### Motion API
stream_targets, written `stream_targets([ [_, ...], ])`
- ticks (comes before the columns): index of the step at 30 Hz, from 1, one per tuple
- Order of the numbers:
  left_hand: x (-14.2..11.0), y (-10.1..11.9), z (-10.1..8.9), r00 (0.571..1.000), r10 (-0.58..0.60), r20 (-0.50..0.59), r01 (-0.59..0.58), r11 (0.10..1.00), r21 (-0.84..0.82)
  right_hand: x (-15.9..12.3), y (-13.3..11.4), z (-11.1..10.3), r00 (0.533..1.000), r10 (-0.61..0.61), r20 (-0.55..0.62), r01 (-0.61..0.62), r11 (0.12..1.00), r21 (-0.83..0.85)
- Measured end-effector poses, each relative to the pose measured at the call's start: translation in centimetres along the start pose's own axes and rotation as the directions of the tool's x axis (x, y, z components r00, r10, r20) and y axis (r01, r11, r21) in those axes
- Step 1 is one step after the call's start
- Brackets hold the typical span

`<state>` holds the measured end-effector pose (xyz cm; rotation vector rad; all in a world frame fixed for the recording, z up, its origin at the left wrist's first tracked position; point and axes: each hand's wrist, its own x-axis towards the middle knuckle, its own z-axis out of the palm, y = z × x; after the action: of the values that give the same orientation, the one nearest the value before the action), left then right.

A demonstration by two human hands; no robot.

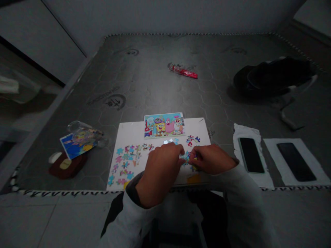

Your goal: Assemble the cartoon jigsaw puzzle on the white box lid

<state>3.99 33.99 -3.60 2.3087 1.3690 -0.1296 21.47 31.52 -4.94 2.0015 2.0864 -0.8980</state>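
My left hand [162, 168] is closed in a pinch over the middle of a white board [137, 129]. Close to its right, my right hand [213, 158] is pinched too, fingertips turned toward the left ones. Light blue jigsaw puzzle pieces [185, 157] show between both sets of fingertips, partly covered by them. Loose puzzle pieces [125, 156] in pink, blue and yellow lie across the board's left side. A small group of pieces [190, 140] lies beyond my right hand. At the board's far edge rests a cartoon picture card [164, 125].
Left of the board are a clear plastic bottle [85, 132], a blue picture card [77, 144] and a brown case [68, 167]. Two phones [250, 155] lie on white sheets at the right. Farther back are a red packet [183, 71] and a black bag [274, 77].
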Motion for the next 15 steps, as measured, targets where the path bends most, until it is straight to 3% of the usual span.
stream_targets([
  [15,1.1,0.1,0.6,0.996,-0.085,0.006,0.085,0.995,-0.046,0.1,0.3,0.4,0.999,-0.025,-0.035,0.026,1.000,0.012],
])
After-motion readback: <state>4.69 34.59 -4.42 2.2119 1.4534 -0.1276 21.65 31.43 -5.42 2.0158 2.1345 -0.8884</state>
